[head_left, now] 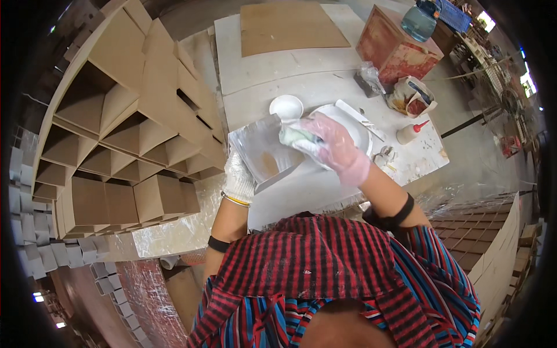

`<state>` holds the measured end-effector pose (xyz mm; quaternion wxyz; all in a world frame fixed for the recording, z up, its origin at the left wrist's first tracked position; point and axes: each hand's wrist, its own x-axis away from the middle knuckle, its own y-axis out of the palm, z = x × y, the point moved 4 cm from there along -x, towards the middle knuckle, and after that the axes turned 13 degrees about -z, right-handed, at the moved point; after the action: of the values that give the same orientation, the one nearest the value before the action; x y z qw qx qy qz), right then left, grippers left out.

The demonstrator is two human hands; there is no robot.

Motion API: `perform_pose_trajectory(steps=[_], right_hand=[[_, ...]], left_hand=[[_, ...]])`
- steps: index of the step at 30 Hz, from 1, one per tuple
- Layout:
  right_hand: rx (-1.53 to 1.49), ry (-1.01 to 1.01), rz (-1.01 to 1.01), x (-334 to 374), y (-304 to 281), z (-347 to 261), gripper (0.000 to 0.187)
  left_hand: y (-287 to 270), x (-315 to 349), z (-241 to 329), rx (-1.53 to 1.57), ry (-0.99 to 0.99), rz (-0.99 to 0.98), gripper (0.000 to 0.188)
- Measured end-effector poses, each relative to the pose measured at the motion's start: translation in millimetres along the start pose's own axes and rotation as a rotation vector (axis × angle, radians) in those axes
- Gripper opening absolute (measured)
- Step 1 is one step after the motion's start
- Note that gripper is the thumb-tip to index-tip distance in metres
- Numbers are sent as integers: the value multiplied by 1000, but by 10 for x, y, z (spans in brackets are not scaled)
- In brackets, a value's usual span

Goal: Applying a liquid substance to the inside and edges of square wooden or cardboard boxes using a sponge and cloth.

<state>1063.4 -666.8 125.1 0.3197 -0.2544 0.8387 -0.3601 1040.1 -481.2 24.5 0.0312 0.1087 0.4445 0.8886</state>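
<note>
My left hand [237, 178], in a white knit glove, is closed on the lower left side of a box with shiny silver faces [260, 140]. The box is tilted above the table, with a brownish patch or reflection on one face. In my right hand [341, 152], covered by a thin pink glove, is a bunched pale green and white cloth [295, 137] at the box's upper right edge. Just beyond stands a white bowl [286, 107]. A round white tray [362, 138] lies partly under my right hand, with a flat white strip-like tool [353, 112] across its rim.
Open-fronted cardboard boxes [125, 95] are stacked at left. A brown board [290, 29] lies on the white table [255, 75]. At right are a squeeze bottle with a red tip [408, 134], a bag [413, 95], and a red box [394, 49] bearing a blue water jug [420, 22].
</note>
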Motion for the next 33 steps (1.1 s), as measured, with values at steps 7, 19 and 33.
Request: perform_pose_trajectory(steps=[7,19,33], right_hand=[[-83,-132,-189,275,322,-118,32],[-80,-107,-116,244,374,-294,39],[-3,-62,-7,-79,428,-136,35]], left_hand=[[-120,-89,2,-5,143,25,43],[-116,-65,11,-571,209,-90,42],[55,-70,-143,-45,136,-386,45]])
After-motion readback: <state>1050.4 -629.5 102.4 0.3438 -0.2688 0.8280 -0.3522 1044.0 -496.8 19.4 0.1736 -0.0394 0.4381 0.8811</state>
